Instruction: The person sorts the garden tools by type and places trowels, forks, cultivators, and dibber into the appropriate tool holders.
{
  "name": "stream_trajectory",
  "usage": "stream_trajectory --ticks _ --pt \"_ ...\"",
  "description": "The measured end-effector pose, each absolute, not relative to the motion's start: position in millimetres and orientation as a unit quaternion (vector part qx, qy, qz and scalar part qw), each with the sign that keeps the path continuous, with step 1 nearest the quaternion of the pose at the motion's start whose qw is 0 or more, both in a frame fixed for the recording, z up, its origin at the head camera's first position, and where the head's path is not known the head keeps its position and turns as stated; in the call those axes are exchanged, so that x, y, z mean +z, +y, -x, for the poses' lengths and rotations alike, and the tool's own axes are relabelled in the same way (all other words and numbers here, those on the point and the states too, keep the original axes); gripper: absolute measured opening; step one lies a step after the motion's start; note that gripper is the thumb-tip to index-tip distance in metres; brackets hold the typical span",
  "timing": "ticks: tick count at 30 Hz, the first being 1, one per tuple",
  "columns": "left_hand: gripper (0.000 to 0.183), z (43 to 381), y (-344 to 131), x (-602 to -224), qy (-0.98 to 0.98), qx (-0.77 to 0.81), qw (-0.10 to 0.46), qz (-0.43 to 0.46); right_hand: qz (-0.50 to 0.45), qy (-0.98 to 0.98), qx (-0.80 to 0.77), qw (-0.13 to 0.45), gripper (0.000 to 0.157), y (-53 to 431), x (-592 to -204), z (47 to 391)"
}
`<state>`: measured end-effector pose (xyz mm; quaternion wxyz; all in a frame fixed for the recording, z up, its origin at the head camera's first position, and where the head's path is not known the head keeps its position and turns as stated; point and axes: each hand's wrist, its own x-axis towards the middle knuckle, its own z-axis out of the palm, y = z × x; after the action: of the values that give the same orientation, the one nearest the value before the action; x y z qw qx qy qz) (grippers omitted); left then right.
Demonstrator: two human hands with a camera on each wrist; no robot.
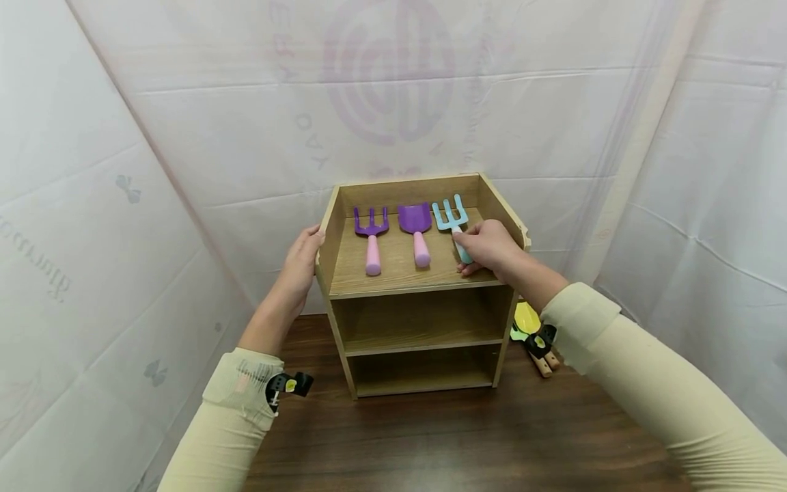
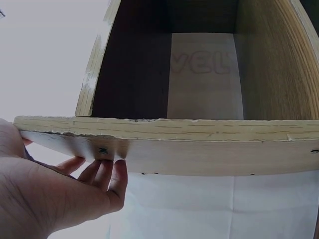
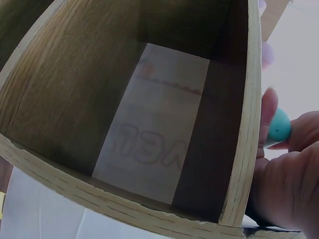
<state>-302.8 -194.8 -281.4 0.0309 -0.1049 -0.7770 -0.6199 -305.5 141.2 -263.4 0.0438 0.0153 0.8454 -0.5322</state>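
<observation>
A three-tier wooden shelf stands upright on the dark table. On its top tier my right hand pinches the white and light-blue handle of a light-blue toy garden fork, tines toward the back. In the right wrist view the handle's rounded teal end shows between thumb and fingers. To its left lie a purple toy shovel with a pink handle and a purple toy fork, also pink-handled. My left hand grips the shelf's left side panel, bent fingertips against its outer face.
Right of the shelf, partly behind my right wrist, a yellow toy shovel and a green tool with wooden handles lie on the brown table. White printed sheeting hangs close behind the shelf and along both sides.
</observation>
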Motion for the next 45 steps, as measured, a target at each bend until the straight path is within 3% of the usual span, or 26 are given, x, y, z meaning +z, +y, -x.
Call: stream_trajectory --ticks 9,17,40,45 --pt "0.06 300.8 -198.3 -282.1 -0.776 -0.621 0.033 0.105 0.02 0.923 -0.382 -0.032 0.033 136.8 -262.1 299.5" --pt "0.06 299.0 -201.1 -282.8 -0.773 -0.624 0.032 0.106 0.03 0.956 -0.285 -0.066 0.035 128.5 -258.3 295.4" --pt "0.06 294.4 -202.6 -280.4 -0.772 -0.625 0.032 0.111 0.002 0.97 -0.218 -0.104 0.037 121.2 -261.4 297.0" --pt "0.06 294.4 -206.2 -279.7 -0.771 -0.626 0.033 0.11 0.012 0.953 -0.294 -0.069 0.044 123.4 -260.2 301.6"
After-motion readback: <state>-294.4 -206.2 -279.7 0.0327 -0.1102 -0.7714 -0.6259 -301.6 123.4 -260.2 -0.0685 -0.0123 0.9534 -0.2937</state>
